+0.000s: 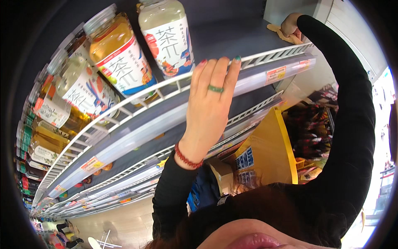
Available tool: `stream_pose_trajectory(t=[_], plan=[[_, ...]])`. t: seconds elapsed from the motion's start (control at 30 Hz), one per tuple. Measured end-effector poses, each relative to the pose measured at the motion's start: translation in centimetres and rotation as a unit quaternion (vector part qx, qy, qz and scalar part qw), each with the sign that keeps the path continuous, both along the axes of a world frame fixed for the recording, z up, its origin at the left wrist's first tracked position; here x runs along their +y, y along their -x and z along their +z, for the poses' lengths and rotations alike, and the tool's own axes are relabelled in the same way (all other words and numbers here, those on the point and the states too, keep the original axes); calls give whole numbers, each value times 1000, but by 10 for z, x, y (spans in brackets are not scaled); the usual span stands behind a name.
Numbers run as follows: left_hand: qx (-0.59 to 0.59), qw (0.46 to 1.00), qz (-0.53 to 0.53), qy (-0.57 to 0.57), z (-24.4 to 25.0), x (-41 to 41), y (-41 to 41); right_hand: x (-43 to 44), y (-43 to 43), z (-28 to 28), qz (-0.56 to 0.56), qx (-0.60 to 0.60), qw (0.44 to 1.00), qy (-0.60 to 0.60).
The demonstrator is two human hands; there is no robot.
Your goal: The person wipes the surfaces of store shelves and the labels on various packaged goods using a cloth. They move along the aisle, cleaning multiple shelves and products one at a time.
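Observation:
My left hand point(210, 90), with a green ring and a red bead bracelet, is hooked over the white wire rail point(264, 58) along the shelf's front edge. Its thumb is hidden. Farther right, deep at the shelf's end, my right hand point(289, 25) presses a pale yellow cloth point(287, 35) onto the dark shelf surface point(230, 34). Just left of my left hand stands a bottle of pale tea drink point(168, 37). Beside it is a bottle of amber tea drink point(119, 53); both have white printed labels.
More drink bottles point(84, 87) line the shelf toward the left. Lower shelves point(124, 168) with price strips run below. A yellow printed display bin point(264, 146) and a cardboard box point(221, 174) stand beneath my arms. A white folding stool point(102, 242) and another person point(63, 238) appear at lower left.

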State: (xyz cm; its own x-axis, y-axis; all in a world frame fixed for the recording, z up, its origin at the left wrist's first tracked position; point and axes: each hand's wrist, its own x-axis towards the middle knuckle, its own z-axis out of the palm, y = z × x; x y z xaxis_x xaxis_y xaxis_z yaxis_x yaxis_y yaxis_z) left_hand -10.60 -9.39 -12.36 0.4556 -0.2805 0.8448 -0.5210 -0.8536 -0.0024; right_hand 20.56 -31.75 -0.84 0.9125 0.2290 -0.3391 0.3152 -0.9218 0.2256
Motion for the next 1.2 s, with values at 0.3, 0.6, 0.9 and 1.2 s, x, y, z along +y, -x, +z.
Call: stream_pose_trajectory(t=[0.3,0.6,0.9,1.2], plan=[[-23,1000,-10,4,-1,-1,1,116,141,6,255,145,950,-104],[-2,996,74,-45,2,5,51,79,125,2,157,61,983,-68],[168,947,263,80,-125,66,285,68,116,36,347,-3,896,-277],[174,793,523,261,-197,62,479,99,121,-6,251,185,917,-248]])
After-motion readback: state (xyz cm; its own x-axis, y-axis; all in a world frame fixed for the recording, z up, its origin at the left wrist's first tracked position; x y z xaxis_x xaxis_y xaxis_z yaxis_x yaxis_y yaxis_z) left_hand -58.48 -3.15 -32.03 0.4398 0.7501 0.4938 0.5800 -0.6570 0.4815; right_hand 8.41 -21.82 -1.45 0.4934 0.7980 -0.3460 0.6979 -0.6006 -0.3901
